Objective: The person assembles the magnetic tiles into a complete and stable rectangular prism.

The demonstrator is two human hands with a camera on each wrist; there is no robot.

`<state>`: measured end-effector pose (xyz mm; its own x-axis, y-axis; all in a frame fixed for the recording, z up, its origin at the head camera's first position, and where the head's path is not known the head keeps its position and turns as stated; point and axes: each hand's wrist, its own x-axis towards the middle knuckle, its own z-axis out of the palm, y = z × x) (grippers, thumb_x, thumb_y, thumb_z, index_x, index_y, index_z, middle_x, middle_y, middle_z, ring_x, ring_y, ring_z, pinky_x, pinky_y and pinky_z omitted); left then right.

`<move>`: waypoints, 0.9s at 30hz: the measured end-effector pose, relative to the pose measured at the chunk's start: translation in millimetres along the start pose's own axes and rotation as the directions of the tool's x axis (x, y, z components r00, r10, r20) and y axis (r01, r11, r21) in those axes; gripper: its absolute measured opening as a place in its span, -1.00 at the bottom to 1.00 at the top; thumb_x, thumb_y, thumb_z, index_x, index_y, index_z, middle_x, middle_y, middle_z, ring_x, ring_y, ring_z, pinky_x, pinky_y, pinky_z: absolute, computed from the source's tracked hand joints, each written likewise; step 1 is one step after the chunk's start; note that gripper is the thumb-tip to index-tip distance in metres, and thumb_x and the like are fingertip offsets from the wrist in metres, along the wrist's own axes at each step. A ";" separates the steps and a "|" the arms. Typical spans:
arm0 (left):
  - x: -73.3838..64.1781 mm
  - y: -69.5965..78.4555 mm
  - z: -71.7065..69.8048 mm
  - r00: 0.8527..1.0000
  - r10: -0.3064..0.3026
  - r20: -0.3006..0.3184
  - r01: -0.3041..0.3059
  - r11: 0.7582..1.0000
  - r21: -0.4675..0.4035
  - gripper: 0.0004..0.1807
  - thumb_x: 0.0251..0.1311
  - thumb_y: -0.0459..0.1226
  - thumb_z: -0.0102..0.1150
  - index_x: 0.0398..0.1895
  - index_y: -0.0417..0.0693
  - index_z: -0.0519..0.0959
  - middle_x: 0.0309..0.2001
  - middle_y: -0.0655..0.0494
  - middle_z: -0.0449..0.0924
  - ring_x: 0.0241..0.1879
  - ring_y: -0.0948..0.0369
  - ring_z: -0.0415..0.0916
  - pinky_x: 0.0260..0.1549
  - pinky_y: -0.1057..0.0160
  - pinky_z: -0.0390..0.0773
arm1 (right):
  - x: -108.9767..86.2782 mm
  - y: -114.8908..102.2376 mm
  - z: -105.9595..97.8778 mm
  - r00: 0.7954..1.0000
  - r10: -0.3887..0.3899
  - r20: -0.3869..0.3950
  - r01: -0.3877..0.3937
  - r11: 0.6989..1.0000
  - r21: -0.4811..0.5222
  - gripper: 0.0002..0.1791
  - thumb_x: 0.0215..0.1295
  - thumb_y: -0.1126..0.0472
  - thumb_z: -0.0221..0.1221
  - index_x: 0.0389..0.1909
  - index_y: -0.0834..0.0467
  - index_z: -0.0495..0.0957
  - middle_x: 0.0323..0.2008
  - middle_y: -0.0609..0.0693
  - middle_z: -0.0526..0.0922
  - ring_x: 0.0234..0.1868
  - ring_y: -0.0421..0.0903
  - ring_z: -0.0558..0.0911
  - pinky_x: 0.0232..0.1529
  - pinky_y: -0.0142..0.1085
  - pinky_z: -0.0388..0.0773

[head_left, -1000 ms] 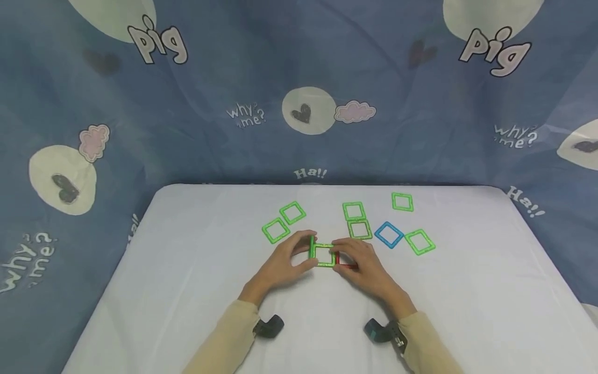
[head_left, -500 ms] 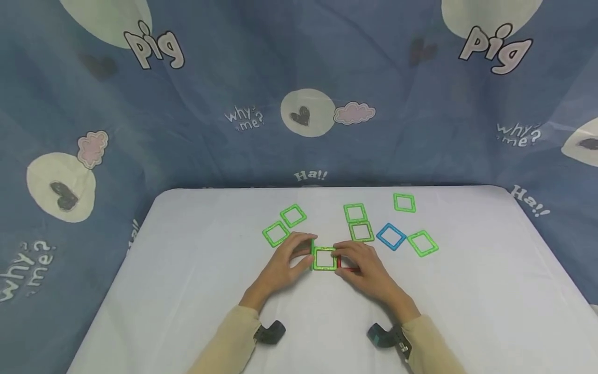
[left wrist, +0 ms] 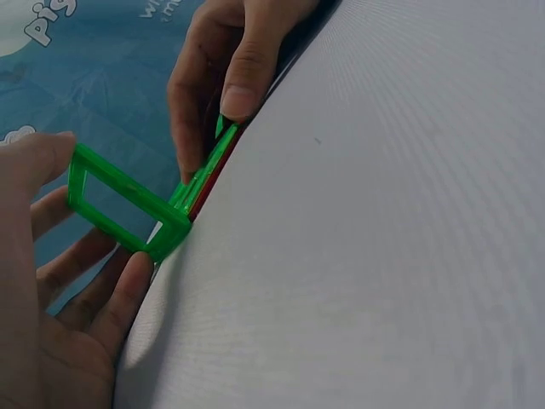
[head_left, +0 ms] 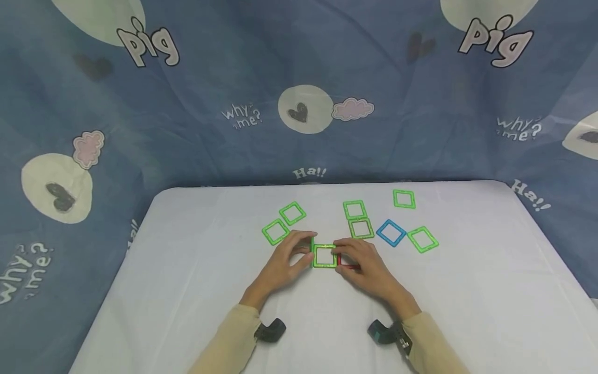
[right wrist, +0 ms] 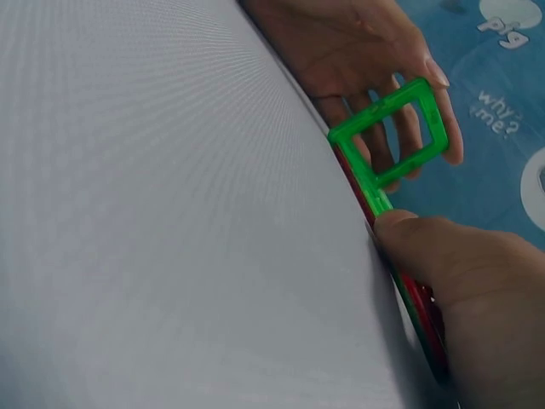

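Observation:
My left hand pinches a green square magnetic tile by its edges, thumb at one end and a finger at the other. That tile stands on edge along the left side of a flat green magnetic tile. A red magnetic tile lies under and to the right of the flat green one, partly hidden by my right hand. With thumb and fingers, the right hand pinches the flat green tile and the red tile near where they overlap. In the right wrist view the upright tile shows as an open frame.
Two green tiles lie at the back left of the white table. Another green pair lies behind the right hand. A blue tile and more green tiles lie farther right. A patterned blue cloth hangs behind.
My left thumb has shifted left, off the flat tile's lower corner and onto the upright tile, which now looks thinner and straighter from above. The right hand keeps its pinch.

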<state>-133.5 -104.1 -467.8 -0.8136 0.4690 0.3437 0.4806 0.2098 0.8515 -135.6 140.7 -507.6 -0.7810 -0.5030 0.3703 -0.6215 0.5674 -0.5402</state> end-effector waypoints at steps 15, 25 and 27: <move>-2.0 -1.8 -0.4 1.000 -0.025 -0.012 0.025 0.999 -0.026 -0.54 0.24 -0.41 0.11 0.21 -0.33 0.34 0.11 -0.31 0.37 0.11 -0.10 0.41 0.03 0.14 0.59 | -1.0 0.6 -10.0 0.994 0.104 -0.019 -0.101 0.989 0.104 -0.69 0.28 0.11 0.19 0.04 0.01 0.53 0.09 -0.12 0.52 0.16 -0.15 0.42 0.18 -0.22 0.37; -0.8 -1.4 -0.2 1.000 -0.001 -0.014 0.001 1.000 -0.003 -0.53 0.22 -0.43 0.12 0.20 -0.37 0.35 0.11 -0.30 0.38 0.09 -0.13 0.43 0.00 0.15 0.61 | -5.0 10.6 -25.2 0.983 0.157 -0.092 -0.150 0.985 0.084 -0.66 0.27 0.11 0.20 0.05 0.04 0.51 0.06 -0.15 0.53 0.17 -0.16 0.41 0.29 -0.35 0.29; -1.1 -1.7 0.1 1.000 -0.005 -0.009 0.005 1.000 0.007 -0.53 0.23 -0.42 0.12 0.21 -0.36 0.34 0.13 -0.30 0.38 0.09 -0.12 0.44 0.01 0.13 0.60 | -5.8 13.8 -27.9 0.982 0.155 -0.108 -0.145 0.985 0.092 -0.67 0.27 0.13 0.21 0.05 0.06 0.51 0.05 -0.13 0.53 0.18 -0.15 0.41 0.29 -0.44 0.25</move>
<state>-133.5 -104.9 -469.7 -0.8188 0.4604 0.3429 0.4789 0.2184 0.8503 -141.4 169.7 -496.2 -0.8697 -0.3358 0.3617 -0.4934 0.5721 -0.6552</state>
